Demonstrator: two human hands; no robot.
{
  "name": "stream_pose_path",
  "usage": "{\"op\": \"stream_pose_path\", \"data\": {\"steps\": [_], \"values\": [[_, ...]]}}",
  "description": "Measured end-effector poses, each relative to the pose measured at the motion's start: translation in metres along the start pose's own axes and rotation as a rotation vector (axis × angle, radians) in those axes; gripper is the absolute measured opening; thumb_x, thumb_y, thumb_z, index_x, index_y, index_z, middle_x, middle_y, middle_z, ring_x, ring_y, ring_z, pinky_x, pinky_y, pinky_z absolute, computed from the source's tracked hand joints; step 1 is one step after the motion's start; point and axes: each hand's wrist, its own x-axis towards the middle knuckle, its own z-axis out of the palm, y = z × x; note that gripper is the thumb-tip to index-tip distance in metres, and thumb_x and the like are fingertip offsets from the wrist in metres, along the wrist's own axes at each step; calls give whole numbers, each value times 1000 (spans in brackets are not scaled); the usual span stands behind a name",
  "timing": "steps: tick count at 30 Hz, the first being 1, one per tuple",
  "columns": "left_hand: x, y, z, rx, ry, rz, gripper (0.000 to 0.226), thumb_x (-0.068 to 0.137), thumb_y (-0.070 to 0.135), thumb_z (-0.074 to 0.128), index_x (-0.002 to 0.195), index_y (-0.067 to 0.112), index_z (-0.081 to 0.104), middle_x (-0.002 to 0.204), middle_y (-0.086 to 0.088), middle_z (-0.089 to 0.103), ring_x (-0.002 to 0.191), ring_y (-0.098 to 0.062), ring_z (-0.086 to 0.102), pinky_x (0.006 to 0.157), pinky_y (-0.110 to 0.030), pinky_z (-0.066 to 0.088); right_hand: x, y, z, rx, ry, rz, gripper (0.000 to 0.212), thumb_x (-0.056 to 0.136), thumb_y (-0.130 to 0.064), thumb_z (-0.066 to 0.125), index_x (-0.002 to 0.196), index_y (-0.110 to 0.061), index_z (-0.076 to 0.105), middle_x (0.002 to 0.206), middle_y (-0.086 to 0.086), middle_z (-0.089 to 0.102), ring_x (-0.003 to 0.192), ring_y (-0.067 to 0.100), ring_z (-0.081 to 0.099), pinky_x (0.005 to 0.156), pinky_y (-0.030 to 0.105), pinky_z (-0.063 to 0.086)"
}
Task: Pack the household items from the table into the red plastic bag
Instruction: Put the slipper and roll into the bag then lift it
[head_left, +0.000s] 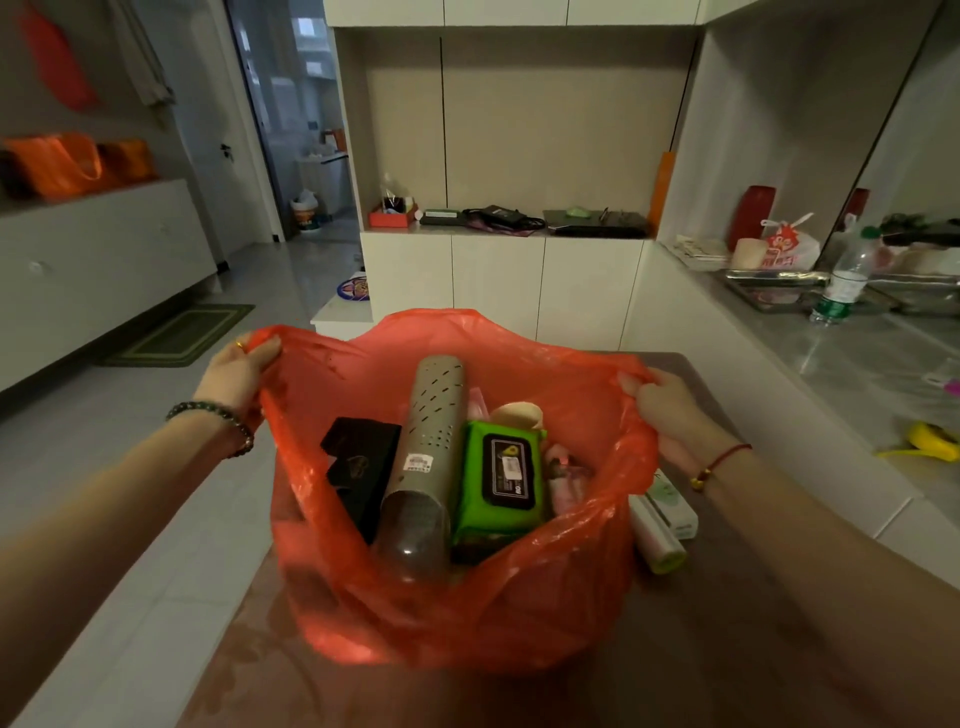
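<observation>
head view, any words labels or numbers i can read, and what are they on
"80", seen inverted, on the black lid label of the green wet wipes pack; other print there is blurred.
White sticker on the perforated metal tube: too small.
White and green box beside the red plastic bag: blurred.
Red print on the white counter bag: unreadable.

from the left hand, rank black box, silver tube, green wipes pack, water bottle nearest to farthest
From the left hand:
1. black box, left side of the bag
2. silver tube, middle
3. green wipes pack, right of the tube
4. water bottle, far on the right counter
</observation>
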Motion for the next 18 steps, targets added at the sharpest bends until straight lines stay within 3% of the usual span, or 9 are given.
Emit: {"op": "stream_pose_path", "data": {"steps": [2,4,6,7,9,11,12,16,18], "values": [[2,-11,-1,12,6,-48,22,94,17,44,73,20,49,30,13,52,25,0,46,29,-9,37,10,8,3,-102,-75,-39,18,92,-10,52,104,-1,63,73,6,62,62,16,57,54,18,51],[2,-24,-2,23,-20,-82,26,94,17,44,68,18,47,28,11,50,23,-1,45,28,-9,35,14,13,0,-268,-288,4,23,89,-14,58,107,-1,63,91,14,70,78,23,65,72,32,57],[2,-36,-5,39,-62,-122,27,93,17,45,66,16,46,28,9,49,22,-2,42,27,-9,35,18,12,-14,-414,-510,67,29,84,-27,64,107,-9,66,95,8,73,81,20,71,66,30,59],[3,-41,-7,43,-69,-147,26,92,18,48,67,15,46,29,8,48,22,-2,42,27,-9,36,24,13,-23,-397,-515,66,32,82,-33,65,106,-12,66,88,4,73,74,15,71,58,25,57],[7,-50,-14,53,-72,-186,25,91,19,50,67,13,47,29,8,45,21,-4,39,28,-9,37,40,23,-40,-257,-269,47,34,85,-33,62,110,-10,63,85,4,70,68,13,69,55,26,56],[12,-58,-19,46,-77,-207,25,91,21,50,68,13,47,29,8,41,20,-4,33,29,-9,37,55,45,-55,-408,50,-45,32,89,-19,58,117,-4,58,107,16,67,92,27,65,79,38,55],[15,-61,-20,35,-80,-213,25,91,22,50,68,13,47,29,8,40,20,-4,30,30,-9,37,59,63,-59,-609,86,-55,33,89,-13,58,120,-2,56,117,20,63,104,32,61,90,39,49],[20,-69,-21,15,-82,-227,23,89,25,51,69,15,50,33,7,46,21,-4,31,33,-9,37,51,148,-50,-1123,-190,42,38,90,-23,52,125,-8,50,129,13,56,115,26,55,95,30,43],[18,-71,-19,1,-91,-233,22,89,25,51,70,15,52,34,6,47,21,-5,34,33,-9,37,43,175,-40,-1280,-197,24,40,92,-26,44,130,-14,43,136,10,48,120,23,51,98,34,45]]}}
